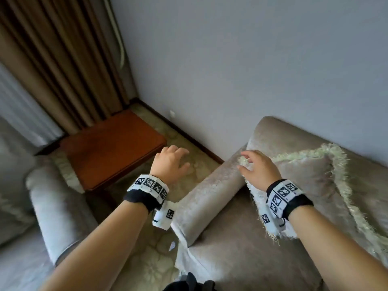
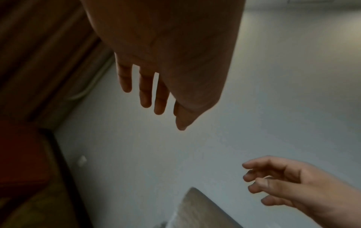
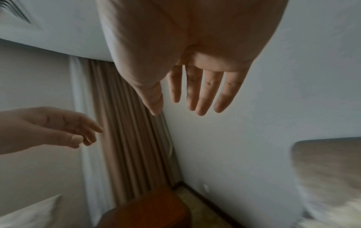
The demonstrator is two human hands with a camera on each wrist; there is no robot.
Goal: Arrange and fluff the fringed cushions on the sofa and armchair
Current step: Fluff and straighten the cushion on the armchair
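A beige cushion (image 1: 304, 177) with a pale fringe leans in the sofa's (image 1: 241, 259) left corner, against the armrest (image 1: 210, 194) and backrest. My right hand (image 1: 257, 169) hovers over the cushion's upper left corner with fingers spread, and I cannot tell if they touch the fringe. In the right wrist view its fingers (image 3: 203, 95) are straight and hold nothing. My left hand (image 1: 171, 162) is in the air left of the armrest, over the floor, fingers (image 2: 145, 92) relaxed and empty. The grey armchair (image 1: 56, 206) stands at the left.
A reddish wooden side table (image 1: 113, 152) fills the corner between armchair and sofa. Brown curtains (image 1: 63, 59) hang behind it and a grey wall (image 1: 252, 70) runs behind the sofa. Patterned carpet (image 1: 147, 265) shows between the two seats.
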